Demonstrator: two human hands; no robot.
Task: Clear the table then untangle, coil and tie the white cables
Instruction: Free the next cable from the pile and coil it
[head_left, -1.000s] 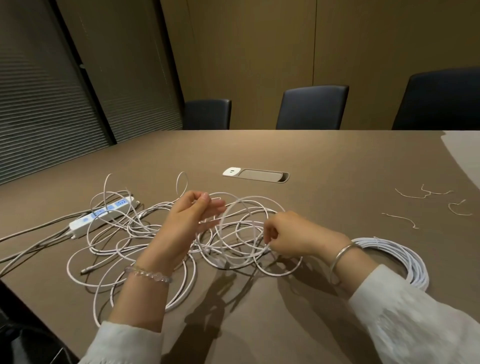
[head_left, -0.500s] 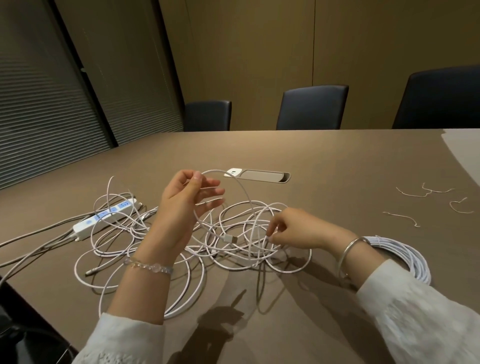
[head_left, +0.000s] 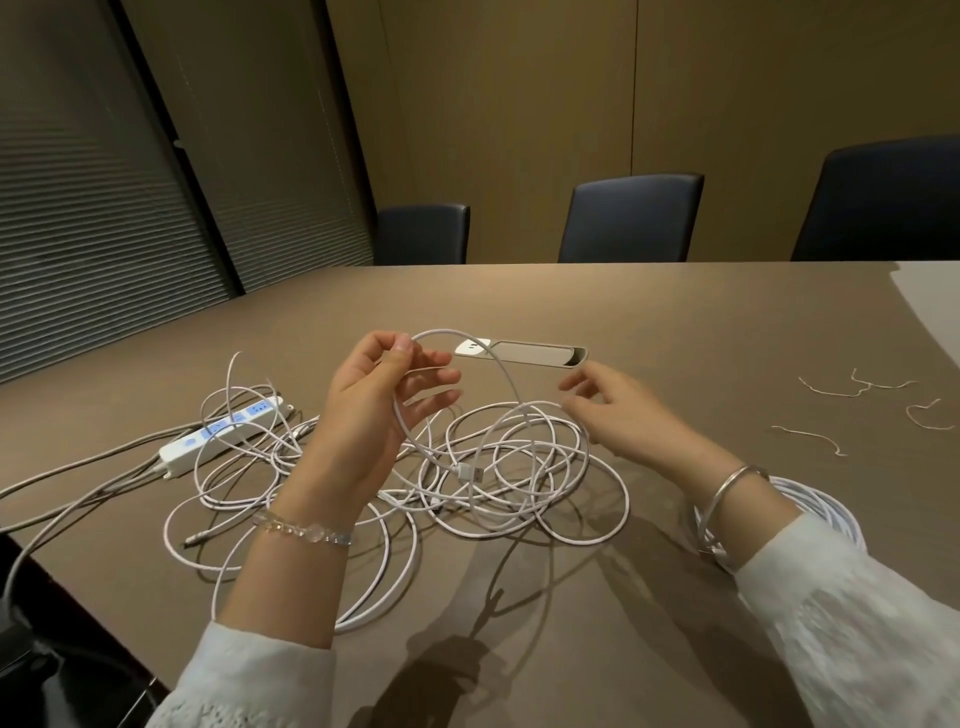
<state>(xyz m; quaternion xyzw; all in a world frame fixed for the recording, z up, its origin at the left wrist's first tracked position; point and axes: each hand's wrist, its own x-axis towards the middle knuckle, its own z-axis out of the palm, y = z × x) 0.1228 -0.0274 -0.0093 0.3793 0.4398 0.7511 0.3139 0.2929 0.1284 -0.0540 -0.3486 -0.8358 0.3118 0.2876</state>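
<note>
The left hand (head_left: 379, 400), raised at centre frame, pinches a loop of thin white cable (head_left: 511, 387) between thumb and fingers (head_left: 434, 358). That loop arcs rightward and drops into the tangled heap of white cables (head_left: 498, 467) lying on the brown surface (head_left: 675, 312). The right hand (head_left: 618, 410) hovers just right of the loop, fingers relaxed, holding nothing. A coiled white cable bundle (head_left: 810, 509) lies at lower right, partly behind the right wrist. A white power strip (head_left: 223, 436) sits left of the tangle.

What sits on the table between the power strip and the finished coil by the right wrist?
In the head view, the tangle of white cables fills that stretch between the power strip and the coiled cable, a USB plug showing mid-pile.
</note>
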